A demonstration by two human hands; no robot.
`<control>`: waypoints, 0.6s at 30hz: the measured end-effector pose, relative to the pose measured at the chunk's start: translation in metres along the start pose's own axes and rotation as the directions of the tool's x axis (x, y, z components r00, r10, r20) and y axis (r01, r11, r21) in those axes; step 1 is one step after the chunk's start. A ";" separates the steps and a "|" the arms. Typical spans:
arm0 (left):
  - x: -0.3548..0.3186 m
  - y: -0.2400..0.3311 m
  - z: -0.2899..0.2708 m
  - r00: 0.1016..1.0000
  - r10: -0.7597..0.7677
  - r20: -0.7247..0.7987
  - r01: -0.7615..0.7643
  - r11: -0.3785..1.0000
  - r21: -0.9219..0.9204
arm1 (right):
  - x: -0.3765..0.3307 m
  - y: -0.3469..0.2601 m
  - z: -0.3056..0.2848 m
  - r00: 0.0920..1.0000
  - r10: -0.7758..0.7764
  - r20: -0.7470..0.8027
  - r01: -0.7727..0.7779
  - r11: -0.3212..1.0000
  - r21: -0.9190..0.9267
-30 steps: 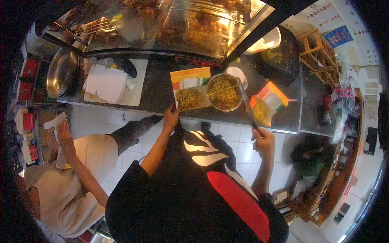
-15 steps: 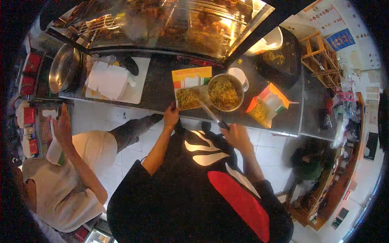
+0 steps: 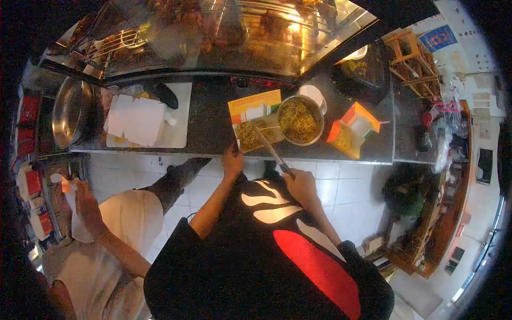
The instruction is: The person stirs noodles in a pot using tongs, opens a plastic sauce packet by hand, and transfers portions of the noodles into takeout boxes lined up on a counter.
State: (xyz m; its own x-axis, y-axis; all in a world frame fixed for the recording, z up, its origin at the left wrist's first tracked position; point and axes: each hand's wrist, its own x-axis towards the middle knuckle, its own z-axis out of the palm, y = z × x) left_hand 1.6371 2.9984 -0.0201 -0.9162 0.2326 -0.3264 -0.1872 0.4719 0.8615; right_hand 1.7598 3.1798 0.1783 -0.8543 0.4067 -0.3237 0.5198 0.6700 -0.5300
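An open takeaway box (image 3: pixel 250 101) with a yellow and orange lid stands at the counter's front edge, yellowish grainy food like rice in its base. My left hand (image 3: pixel 233 161) is closed on the box's near left corner. My right hand (image 3: pixel 302 186) is wrapped around the dark handle of a long metal utensil (image 3: pixel 272 151). The utensil slants left, its far end in the box's food; the shape of that end cannot be made out. Just right of the box is a round metal bowl (image 3: pixel 322 127) full of the same food.
Right of the bowl, another open orange box (image 3: pixel 358 112) holds some food. White round lids (image 3: pixel 312 95) lie behind the bowl. Leftward are a white cutting board (image 3: pixel 180 128) with paper sheets and a large metal basin (image 3: pixel 57 114). A glass-fronted cabinet (image 3: pixel 224 37) backs the counter. A co-worker (image 3: pixel 109 229) stands left.
My right hand and the utensil's handle have come slightly closer to the box. The co-worker's raised hand has lowered, now around a white and orange item. My view has shifted a little.
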 end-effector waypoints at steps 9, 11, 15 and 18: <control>0.004 -0.014 -0.012 0.997 0.063 -0.045 -0.059 0.995 0.084 | -0.034 -0.035 -0.004 0.996 0.022 0.092 -0.014 0.996 -0.092; 0.005 -0.018 -0.014 0.996 0.065 -0.054 -0.059 0.991 0.117 | -0.035 -0.047 -0.011 0.997 0.017 0.077 -0.011 0.996 -0.088; 0.005 -0.011 -0.017 0.980 0.165 -0.115 -0.155 0.984 0.091 | -0.025 -0.053 -0.012 1.000 0.023 0.020 -0.020 0.993 -0.120; 0.011 -0.029 -0.013 0.992 0.122 -0.035 -0.120 0.990 0.075 | -0.008 -0.042 0.002 0.994 0.083 0.074 -0.054 0.941 -0.333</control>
State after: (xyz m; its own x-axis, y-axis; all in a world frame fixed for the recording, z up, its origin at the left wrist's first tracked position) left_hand 1.6279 2.9760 -0.0437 -0.9440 0.2587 -0.2047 -0.0492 0.5031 0.8628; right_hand 1.7443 3.1474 0.2018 -0.8057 0.4137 -0.4240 0.5349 0.8156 -0.2208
